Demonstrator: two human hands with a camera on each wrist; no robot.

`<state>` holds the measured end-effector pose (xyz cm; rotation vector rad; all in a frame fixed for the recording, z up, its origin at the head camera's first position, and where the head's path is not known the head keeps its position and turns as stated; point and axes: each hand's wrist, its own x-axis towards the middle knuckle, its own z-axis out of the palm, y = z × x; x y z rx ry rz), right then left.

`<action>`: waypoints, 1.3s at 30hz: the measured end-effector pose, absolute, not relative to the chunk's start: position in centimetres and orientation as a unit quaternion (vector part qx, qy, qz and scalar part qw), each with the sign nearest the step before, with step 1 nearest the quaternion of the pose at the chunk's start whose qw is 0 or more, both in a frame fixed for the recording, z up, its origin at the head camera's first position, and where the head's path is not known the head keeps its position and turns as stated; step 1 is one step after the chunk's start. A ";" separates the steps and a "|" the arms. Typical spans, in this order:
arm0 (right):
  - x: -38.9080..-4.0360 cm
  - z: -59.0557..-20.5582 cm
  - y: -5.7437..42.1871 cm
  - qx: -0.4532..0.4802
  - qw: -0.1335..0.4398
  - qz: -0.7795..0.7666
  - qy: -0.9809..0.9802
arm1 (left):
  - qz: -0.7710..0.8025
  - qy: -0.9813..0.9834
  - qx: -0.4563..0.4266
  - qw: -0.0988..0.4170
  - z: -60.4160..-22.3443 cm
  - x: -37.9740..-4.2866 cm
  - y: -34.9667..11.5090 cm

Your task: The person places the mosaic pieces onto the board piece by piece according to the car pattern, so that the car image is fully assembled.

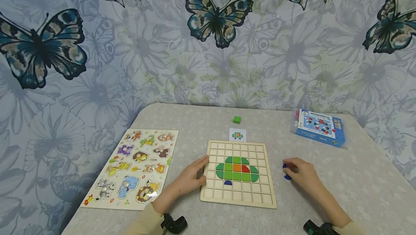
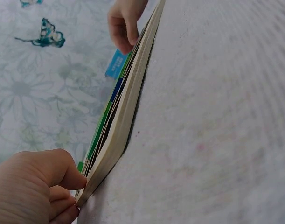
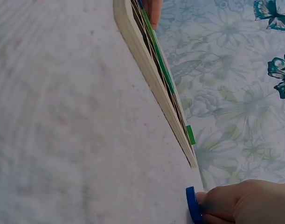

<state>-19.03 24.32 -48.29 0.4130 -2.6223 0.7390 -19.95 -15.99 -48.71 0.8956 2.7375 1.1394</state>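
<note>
A wooden grid board [image 1: 240, 204] lies on the table. Green, orange and red pieces [image 1: 237, 169] form a rounded shape on it, with a blue half-circle piece [image 1: 228, 183] just below. My left hand [image 1: 188, 179] touches the board's left edge with fingertips and thumb. Right of the board, my right hand [image 1: 303, 173] pinches a small blue piece [image 1: 284, 165] between finger and thumb. Another bit of blue [image 1: 287, 177] shows just under the thumb. In the right wrist view, a curved blue piece [image 3: 193, 205] stands at the fingertips.
A small pattern card [image 1: 237, 134] lies behind the board, with a green block [image 1: 237, 119] farther back. On the left lies an animal puzzle board [image 1: 136, 168]. A blue boxed set [image 1: 320, 127] sits at the back right, and a butterfly-patterned wall covering [image 1: 214, 79] hangs behind.
</note>
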 end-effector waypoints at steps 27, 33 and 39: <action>-17.9 -44.7 12.5 0.392 0.100 0.382 -0.831 | 0.368 0.882 0.295 0.019 -49.0 -20.0 -16.1; -17.4 -46.5 9.9 0.428 0.039 0.360 -0.828 | 0.366 0.883 0.293 0.025 -49.2 -19.9 -15.9; -17.5 -47.3 9.5 0.437 0.056 0.320 -0.839 | 0.368 0.883 0.290 0.021 -48.8 -19.9 -16.0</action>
